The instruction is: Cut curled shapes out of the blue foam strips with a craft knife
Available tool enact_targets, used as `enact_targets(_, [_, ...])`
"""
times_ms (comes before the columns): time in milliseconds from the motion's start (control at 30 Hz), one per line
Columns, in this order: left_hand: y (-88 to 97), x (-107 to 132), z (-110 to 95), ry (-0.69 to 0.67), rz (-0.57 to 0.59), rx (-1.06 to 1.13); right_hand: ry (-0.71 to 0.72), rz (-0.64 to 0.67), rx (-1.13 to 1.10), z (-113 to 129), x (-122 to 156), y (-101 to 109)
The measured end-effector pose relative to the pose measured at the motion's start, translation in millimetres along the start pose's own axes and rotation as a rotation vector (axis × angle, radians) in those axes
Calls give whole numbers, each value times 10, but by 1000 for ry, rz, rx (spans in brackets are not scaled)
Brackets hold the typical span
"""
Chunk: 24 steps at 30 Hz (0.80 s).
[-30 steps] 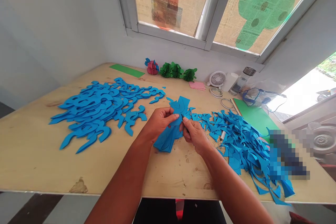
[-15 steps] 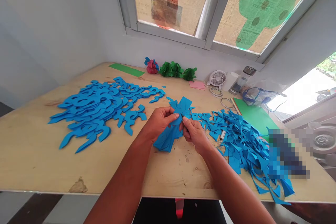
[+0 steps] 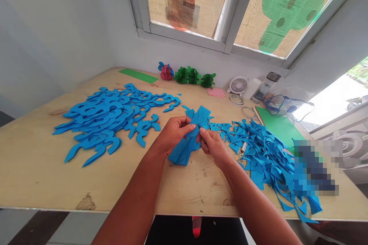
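My left hand (image 3: pixel 178 130) is closed on a blue sheet of paper (image 3: pixel 203 113) with curved drawn lines, its thumb lying on top. Close by on the right, the thumb and fingers of my right hand (image 3: pixel 212 143) pinch the edge of the same paper. Under my hands, more blue paper strips (image 3: pixel 181 155) lie on the table. A thick pile of wavy blue cut-outs (image 3: pixel 106 109) spreads to the left. Many blue paper scraps (image 3: pixel 266 155) are heaped on the right, with a white-capped marker (image 3: pixel 244 147) among them.
Along the back of the wooden table (image 3: pixel 120 187) stand a pink and blue paper ornament (image 3: pixel 166 72), green paper ornaments (image 3: pixel 193 75), a small white fan (image 3: pixel 238 85) and a bottle (image 3: pixel 266 87). Tape rolls (image 3: pixel 248 112), green sheets (image 3: pixel 283 126) and a clear pouch (image 3: pixel 284 105) lie at the right.
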<state>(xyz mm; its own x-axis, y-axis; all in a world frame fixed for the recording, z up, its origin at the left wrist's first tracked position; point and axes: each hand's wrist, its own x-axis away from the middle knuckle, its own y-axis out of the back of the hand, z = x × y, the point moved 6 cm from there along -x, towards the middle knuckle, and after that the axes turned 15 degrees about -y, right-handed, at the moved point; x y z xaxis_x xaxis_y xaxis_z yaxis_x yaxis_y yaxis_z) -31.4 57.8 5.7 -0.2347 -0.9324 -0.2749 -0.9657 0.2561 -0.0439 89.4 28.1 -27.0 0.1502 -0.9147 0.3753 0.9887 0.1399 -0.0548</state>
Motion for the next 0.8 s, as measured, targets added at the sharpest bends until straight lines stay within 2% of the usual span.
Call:
enact_targets(267, [1, 1, 14, 8, 20, 11, 22, -27, 45, -15, -18, 40])
enact_targets(500, [41, -21, -4, -33, -62, 42, 39, -59, 107, 18, 3, 39])
enact_targets(800, [-24, 28, 100, 155, -96, 349, 86, -45, 61, 20, 3, 42])
